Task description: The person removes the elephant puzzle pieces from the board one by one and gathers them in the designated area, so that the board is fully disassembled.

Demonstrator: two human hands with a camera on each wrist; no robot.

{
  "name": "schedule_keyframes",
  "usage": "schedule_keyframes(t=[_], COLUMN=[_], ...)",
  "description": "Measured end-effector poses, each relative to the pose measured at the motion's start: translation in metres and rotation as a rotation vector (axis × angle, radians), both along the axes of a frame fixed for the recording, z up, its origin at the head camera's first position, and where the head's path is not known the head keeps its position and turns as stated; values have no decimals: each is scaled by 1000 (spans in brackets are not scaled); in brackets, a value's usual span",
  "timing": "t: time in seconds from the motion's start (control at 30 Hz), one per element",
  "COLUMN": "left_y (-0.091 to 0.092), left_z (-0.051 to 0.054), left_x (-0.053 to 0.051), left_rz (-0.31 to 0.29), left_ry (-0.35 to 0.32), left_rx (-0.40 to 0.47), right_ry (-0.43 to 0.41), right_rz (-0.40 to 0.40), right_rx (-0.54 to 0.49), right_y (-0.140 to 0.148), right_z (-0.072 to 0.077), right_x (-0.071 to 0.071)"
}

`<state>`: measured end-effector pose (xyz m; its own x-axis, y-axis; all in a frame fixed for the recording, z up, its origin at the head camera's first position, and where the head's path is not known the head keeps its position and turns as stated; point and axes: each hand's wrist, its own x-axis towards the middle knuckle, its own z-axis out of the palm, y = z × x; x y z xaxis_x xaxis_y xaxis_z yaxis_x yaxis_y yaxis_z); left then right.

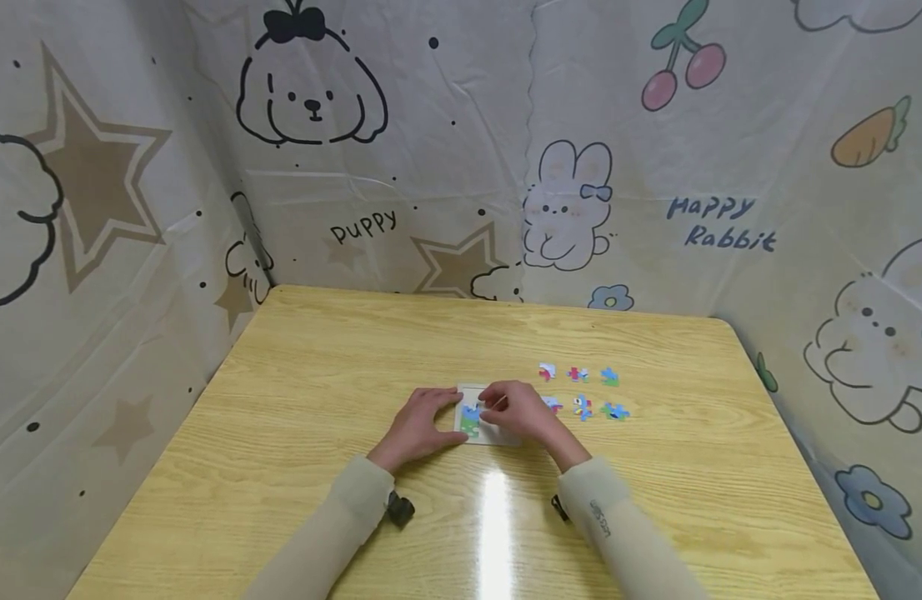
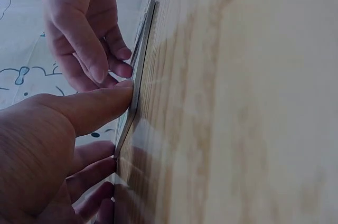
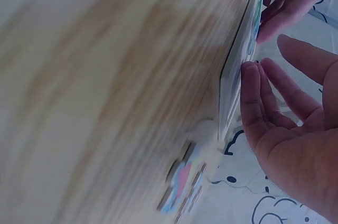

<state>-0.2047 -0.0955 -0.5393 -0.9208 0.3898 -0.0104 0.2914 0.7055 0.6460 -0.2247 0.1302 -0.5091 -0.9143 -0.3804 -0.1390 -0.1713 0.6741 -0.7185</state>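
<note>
A small pale puzzle board (image 1: 494, 436) lies on the table, with joined blue and green jigsaw pieces (image 1: 469, 421) in its left part. My left hand (image 1: 418, 427) holds the board's left side, fingers at the far corner and thumb on the near edge. In the left wrist view, that thumb (image 2: 103, 106) presses the board's rim (image 2: 138, 84). Over the board is my right hand (image 1: 523, 410), its bent fingertips touching the surface. The right wrist view shows the right thumb (image 3: 301, 57) apart from the fingers (image 3: 252, 89), with nothing visible between them.
Several loose jigsaw pieces (image 1: 609, 377) lie in two rows to the right of the board on the wooden table (image 1: 341, 350). Part of the near row sits close behind my right hand. A patterned cloth (image 1: 461, 167) hangs around the table's back and sides.
</note>
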Motion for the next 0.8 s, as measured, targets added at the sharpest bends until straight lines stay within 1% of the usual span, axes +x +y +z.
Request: schedule_keyframes(t=[0.2,0.37,0.6,0.8], left_y=[0,0,-1,0], left_z=[0,0,0,0], left_x=[0,0,0,-1], left_rz=[-1,-1,-1,0], left_ry=[-4,4,4,0], left_rx=[2,10,13,26], right_ry=[-20,-35,-1,-7], right_rz=[-37,-50,-54,-58], right_rx=[22,32,62,75], right_y=[-8,-12,-18,-20], right_z=[-1,0,-3,-4], right_x=[-3,-3,-4,-5])
